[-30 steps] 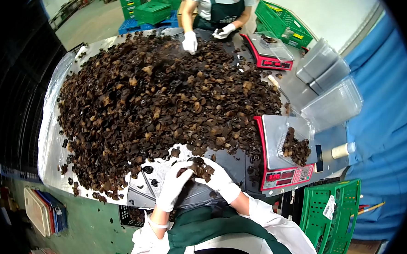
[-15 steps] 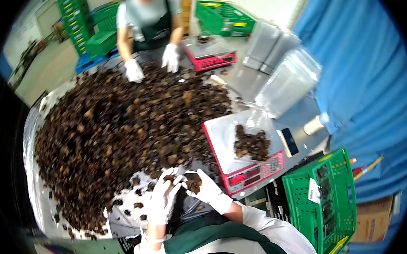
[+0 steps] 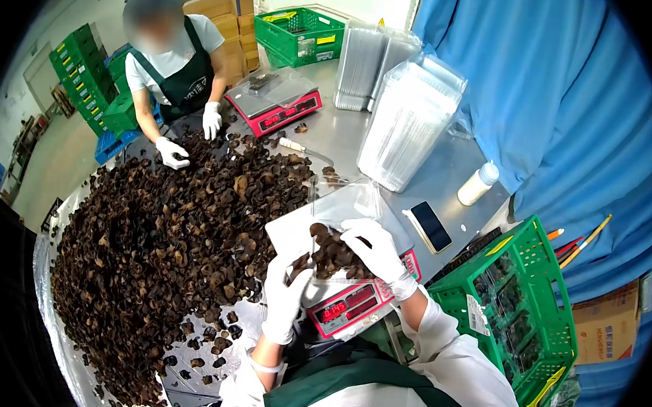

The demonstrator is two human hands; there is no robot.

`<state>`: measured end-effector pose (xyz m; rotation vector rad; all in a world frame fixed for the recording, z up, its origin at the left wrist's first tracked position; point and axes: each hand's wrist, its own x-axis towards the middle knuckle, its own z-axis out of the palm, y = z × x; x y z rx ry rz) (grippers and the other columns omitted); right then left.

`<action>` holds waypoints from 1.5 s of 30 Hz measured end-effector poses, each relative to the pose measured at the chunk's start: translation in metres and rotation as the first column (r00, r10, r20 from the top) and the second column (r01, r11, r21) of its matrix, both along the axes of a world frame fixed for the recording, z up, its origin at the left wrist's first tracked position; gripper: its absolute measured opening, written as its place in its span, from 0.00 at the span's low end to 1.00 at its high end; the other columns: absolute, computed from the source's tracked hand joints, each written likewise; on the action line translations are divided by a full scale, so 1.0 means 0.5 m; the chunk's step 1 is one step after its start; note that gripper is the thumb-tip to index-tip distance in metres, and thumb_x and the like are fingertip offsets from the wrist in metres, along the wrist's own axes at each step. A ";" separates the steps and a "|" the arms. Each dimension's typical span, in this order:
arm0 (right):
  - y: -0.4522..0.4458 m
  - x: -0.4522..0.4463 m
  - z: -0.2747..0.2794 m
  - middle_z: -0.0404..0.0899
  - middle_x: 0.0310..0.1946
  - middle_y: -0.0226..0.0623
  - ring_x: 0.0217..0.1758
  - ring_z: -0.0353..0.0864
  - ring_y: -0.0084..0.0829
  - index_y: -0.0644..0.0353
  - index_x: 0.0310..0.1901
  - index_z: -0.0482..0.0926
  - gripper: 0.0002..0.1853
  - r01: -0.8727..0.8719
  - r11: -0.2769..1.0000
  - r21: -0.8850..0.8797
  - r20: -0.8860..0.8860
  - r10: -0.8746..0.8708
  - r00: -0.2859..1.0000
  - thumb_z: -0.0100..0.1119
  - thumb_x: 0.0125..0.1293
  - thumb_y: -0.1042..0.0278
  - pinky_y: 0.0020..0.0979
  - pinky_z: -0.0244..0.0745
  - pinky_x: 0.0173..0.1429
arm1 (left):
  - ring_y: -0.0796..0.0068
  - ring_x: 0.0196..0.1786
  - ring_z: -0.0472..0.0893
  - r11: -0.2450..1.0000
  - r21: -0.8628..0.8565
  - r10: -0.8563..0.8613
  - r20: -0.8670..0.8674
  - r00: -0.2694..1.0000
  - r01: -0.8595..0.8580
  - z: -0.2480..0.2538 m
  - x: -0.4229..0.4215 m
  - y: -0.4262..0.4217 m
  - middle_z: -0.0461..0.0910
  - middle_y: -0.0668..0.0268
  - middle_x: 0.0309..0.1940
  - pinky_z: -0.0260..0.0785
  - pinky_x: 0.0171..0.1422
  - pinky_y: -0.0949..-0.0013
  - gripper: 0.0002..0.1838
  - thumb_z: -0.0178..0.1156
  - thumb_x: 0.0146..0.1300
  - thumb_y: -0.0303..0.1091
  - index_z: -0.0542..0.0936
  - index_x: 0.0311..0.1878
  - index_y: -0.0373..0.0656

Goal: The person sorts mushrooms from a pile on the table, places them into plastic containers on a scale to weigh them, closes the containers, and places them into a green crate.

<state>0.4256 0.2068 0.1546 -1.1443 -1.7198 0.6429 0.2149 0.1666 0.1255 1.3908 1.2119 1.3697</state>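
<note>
A clear plastic box (image 3: 337, 279) with dark brown wood ear mushrooms (image 3: 332, 254) in it rests on a red scale (image 3: 350, 308) with a light top. On the box's left side, my left hand (image 3: 284, 301) has its thumb and fingers curled around a wood ear mushroom, partly hidden. My right hand (image 3: 376, 254) reaches over the box from the right, fingers bent onto a wood ear mushroom at the pile's edge. The box's clear lid (image 3: 348, 197) stands open at the far side. Left of the scale spreads a large heap of wood ear mushrooms (image 3: 169, 247).
Stacked clear boxes (image 3: 411, 119) stand behind the scale. A phone (image 3: 429, 225) and a white bottle (image 3: 478, 183) lie to the right. A green crate (image 3: 512, 309) holds filled boxes. Across the table, a co-worker (image 3: 174, 70) handles the heap beside a second red scale (image 3: 272, 101).
Both my hands have moved from the heap's near edge up and right to the box on the scale. The view has shifted, showing more of the co-worker.
</note>
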 end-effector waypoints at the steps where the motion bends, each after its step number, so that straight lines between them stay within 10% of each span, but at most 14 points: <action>1: -0.001 0.015 0.006 0.81 0.41 0.41 0.46 0.81 0.37 0.63 0.38 0.81 0.06 0.023 0.998 0.057 0.037 -0.025 0.999 0.62 0.60 0.74 0.32 0.74 0.53 | 0.64 0.55 0.75 0.998 0.050 -0.020 -0.056 0.998 0.023 0.011 0.019 0.007 0.77 0.59 0.50 0.66 0.61 0.64 0.19 0.67 0.55 0.27 0.79 0.52 0.39; 8: -0.038 0.142 0.007 0.81 0.40 0.42 0.45 0.81 0.35 0.68 0.38 0.80 0.06 0.179 0.981 0.074 0.038 -0.182 0.983 0.53 0.63 0.79 0.31 0.74 0.52 | 0.70 0.55 0.75 0.993 0.076 0.091 -0.038 0.995 -0.088 -0.021 0.041 0.035 0.75 0.62 0.54 0.66 0.62 0.68 0.18 0.62 0.60 0.24 0.76 0.54 0.38; 10: -0.049 0.171 -0.001 0.81 0.38 0.41 0.43 0.82 0.35 0.68 0.37 0.79 0.06 0.268 0.962 -0.051 0.006 -0.268 0.963 0.53 0.64 0.79 0.30 0.74 0.51 | 0.72 0.54 0.75 0.986 -0.054 0.168 0.325 0.931 -0.159 -0.038 0.015 0.033 0.75 0.64 0.55 0.66 0.61 0.70 0.17 0.59 0.64 0.23 0.75 0.56 0.38; 14: -0.037 0.198 -0.026 0.82 0.39 0.41 0.44 0.82 0.35 0.67 0.39 0.80 0.06 0.286 0.957 -0.055 -0.002 -0.286 0.958 0.55 0.63 0.77 0.29 0.74 0.52 | 0.71 0.57 0.74 0.936 -0.003 0.352 -0.005 0.936 -0.352 -0.061 -0.033 0.023 0.75 0.62 0.56 0.66 0.62 0.70 0.18 0.59 0.62 0.21 0.75 0.56 0.37; 23: 0.087 0.178 -0.142 0.79 0.50 0.42 0.49 0.78 0.27 0.63 0.60 0.71 0.21 0.154 0.919 -0.363 -0.294 -0.270 0.917 0.59 0.66 0.69 0.28 0.73 0.55 | 0.70 0.58 0.75 0.907 -0.064 0.421 0.102 0.901 -0.417 -0.055 -0.052 0.027 0.75 0.62 0.56 0.65 0.64 0.68 0.18 0.61 0.61 0.23 0.76 0.55 0.38; 26: 0.124 0.172 -0.167 0.79 0.50 0.41 0.48 0.78 0.25 0.63 0.62 0.69 0.25 0.098 0.860 -0.502 -0.284 -0.270 0.920 0.61 0.65 0.67 0.28 0.74 0.52 | 0.57 0.66 0.66 0.723 0.451 0.684 -0.573 0.451 -0.524 -0.031 -0.082 0.025 0.70 0.54 0.63 0.55 0.72 0.56 0.26 0.62 0.60 0.28 0.71 0.63 0.41; 32: 0.119 0.146 -0.095 0.77 0.51 0.35 0.53 0.76 0.23 0.58 0.64 0.68 0.24 -0.064 0.877 -0.476 -0.596 -0.269 0.756 0.57 0.68 0.64 0.27 0.73 0.52 | 0.57 0.56 0.76 0.999 -0.035 0.004 -0.466 0.885 -0.023 -0.076 -0.005 0.018 0.78 0.53 0.52 0.67 0.62 0.63 0.25 0.56 0.65 0.31 0.69 0.66 0.42; 38: 0.051 0.144 -0.021 0.77 0.47 0.31 0.53 0.75 0.23 0.60 0.50 0.77 0.14 -0.077 0.936 -0.344 -0.638 -0.173 0.750 0.46 0.74 0.62 0.28 0.68 0.59 | 0.55 0.51 0.80 1.000 -0.020 -0.024 -0.424 0.905 0.017 -0.039 0.024 0.032 0.79 0.51 0.50 0.71 0.55 0.63 0.17 0.50 0.70 0.30 0.75 0.61 0.41; 41: -0.008 0.145 -0.024 0.77 0.43 0.34 0.49 0.77 0.25 0.61 0.46 0.77 0.12 -0.065 0.977 -0.203 -0.578 -0.065 0.813 0.53 0.70 0.62 0.28 0.70 0.54 | 0.69 0.41 0.82 0.991 -0.128 -0.065 -0.282 0.957 0.030 -0.076 0.005 0.023 0.82 0.56 0.44 0.74 0.49 0.68 0.17 0.48 0.72 0.32 0.74 0.61 0.40; 43: -0.054 0.143 -0.024 0.77 0.41 0.39 0.43 0.79 0.28 0.63 0.44 0.77 0.13 0.117 0.987 -0.108 0.031 -0.114 0.993 0.61 0.64 0.63 0.30 0.74 0.48 | 0.73 0.37 0.81 0.941 -0.326 -0.097 0.001 0.995 0.092 -0.080 -0.013 0.007 0.81 0.59 0.40 0.74 0.44 0.71 0.18 0.47 0.73 0.33 0.73 0.62 0.40; 45: -0.093 0.126 -0.029 0.78 0.39 0.39 0.35 0.79 0.28 0.63 0.42 0.77 0.13 0.247 0.969 -0.027 0.336 -0.224 0.915 0.66 0.59 0.65 0.30 0.75 0.40 | 0.83 0.29 0.78 0.886 -0.415 -0.067 0.332 0.941 0.209 -0.103 -0.020 -0.002 0.79 0.67 0.33 0.71 0.33 0.79 0.18 0.47 0.74 0.37 0.70 0.62 0.39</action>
